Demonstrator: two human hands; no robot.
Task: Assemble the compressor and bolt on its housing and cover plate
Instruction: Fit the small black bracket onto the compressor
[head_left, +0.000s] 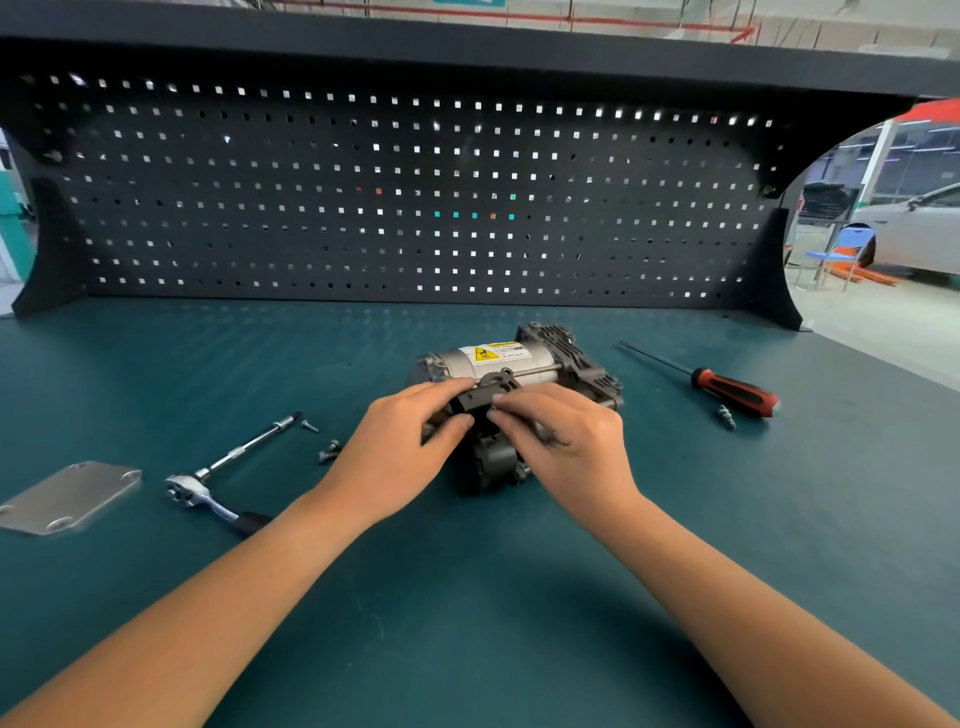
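- From my remote seat I see the silver cylindrical compressor with a yellow warning label and dark finned end lying on its side on the teal-matted worktop, about mid-width, nearer the back than the front edge.
- A dark grey blocky housing piece sits against the near side of the compressor, between my two hands.
- My left hand pinches the left end of that housing piece, fingers curled over its top and thumb below.
- My right hand grips the right end the same way, fingertips nearly meeting those of the left.
- I cannot tell whether the housing piece is seated or only held against the body.
- The flat grey metal cover plate with corner holes lies well apart at the far left of the worktop.
- A chrome ratchet wrench with a long extension lies between the plate and my left hand.
- Two short bolts and a small screw lie near the extension's tip.
- A red-and-black-handled screwdriver lies right of the compressor, with a small metal fitting just beside its handle.
- A black perforated pegboard backs the worktop.
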